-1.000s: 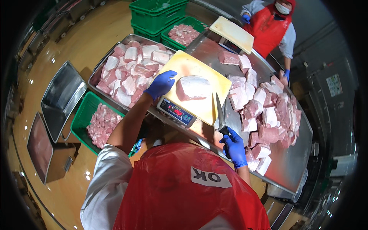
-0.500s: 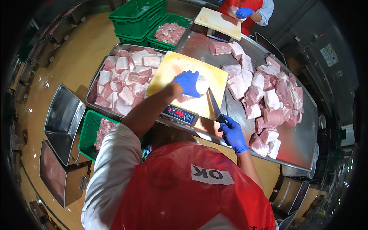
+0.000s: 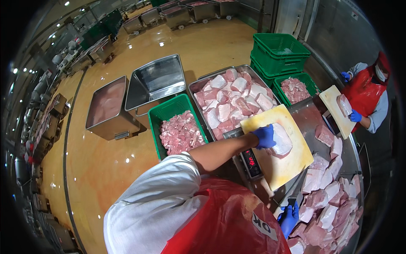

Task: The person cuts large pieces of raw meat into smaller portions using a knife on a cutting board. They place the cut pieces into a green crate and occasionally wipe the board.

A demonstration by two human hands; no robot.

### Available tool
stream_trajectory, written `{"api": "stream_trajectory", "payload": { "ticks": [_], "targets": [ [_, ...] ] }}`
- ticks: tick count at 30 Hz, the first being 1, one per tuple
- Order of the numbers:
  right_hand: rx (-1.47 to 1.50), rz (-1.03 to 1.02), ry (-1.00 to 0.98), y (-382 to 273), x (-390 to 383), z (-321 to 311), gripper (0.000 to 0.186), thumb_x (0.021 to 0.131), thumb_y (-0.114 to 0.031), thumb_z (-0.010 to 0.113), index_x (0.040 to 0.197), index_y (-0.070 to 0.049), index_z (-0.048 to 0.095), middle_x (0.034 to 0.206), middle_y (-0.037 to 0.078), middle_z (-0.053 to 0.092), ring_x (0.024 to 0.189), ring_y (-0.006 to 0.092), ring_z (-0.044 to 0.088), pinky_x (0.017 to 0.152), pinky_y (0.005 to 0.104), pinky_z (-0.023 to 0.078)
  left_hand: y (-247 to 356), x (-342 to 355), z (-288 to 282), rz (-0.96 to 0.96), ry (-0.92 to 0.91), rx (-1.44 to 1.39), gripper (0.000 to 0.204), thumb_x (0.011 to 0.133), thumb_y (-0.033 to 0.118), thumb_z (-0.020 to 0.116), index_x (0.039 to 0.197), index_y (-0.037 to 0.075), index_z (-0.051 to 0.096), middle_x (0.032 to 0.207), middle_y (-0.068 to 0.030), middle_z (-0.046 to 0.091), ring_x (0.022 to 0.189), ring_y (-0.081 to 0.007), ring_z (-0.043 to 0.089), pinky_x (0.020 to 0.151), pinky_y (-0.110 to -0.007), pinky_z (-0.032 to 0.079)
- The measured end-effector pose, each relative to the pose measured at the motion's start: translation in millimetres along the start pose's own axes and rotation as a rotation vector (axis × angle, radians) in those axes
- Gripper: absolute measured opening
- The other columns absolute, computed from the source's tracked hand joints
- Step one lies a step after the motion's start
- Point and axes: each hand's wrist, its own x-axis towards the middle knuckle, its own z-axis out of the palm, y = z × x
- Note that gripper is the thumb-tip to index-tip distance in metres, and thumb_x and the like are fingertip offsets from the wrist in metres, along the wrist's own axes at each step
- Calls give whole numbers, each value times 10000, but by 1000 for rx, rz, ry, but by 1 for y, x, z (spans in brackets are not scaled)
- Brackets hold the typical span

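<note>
A large piece of raw meat with a pale fat side lies on the yellowed white cutting board. My left hand, in a blue glove, grips this piece at its left edge, with some fingers hidden behind it. Below the board, my blue-gloved right hand is closed round the dark handle of a knife. Its blade points up beside the board's lower right edge, apart from the meat. Under the board sits a scale with a lit red display.
A metal tray heaped with meat pieces adjoins the board. More cut blocks cover the steel table at right. Green crates of trimmings and steel bins stand on the floor. A co-worker in a red apron handles meat at another board.
The view has swung left, bringing more floor and bins in. My left hand now holds the meat by its left edge, with more of its pale face showing. The knife stays in my right hand.
</note>
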Motion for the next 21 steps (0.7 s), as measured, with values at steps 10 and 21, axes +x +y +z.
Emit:
{"api": "stream_trajectory", "payload": {
  "ticks": [10, 21],
  "targets": [
    [-45, -40, -120, -26, 27, -22, 471, 1103, -146, 558, 1571, -101, 520, 827, 27, 646, 467, 58, 451, 385, 235, 338, 44, 36, 20, 587, -70, 1005, 898, 764, 325, 850, 1583, 269, 486, 1653, -111, 489, 1456, -357, 539, 1169, -602, 433],
    [-140, -17, -190, -26, 21, -47, 468, 1047, -63, 609, 1514, -41, 582, 1182, 57, 764, 931, 104, 670, 822, 271, 559, 61, 15, 6, 45, -186, 381, 980, 747, 644, 889, 1455, 42, 577, 1405, -253, 664, 1307, -397, 643, 1109, -471, 506]
  ]
}}
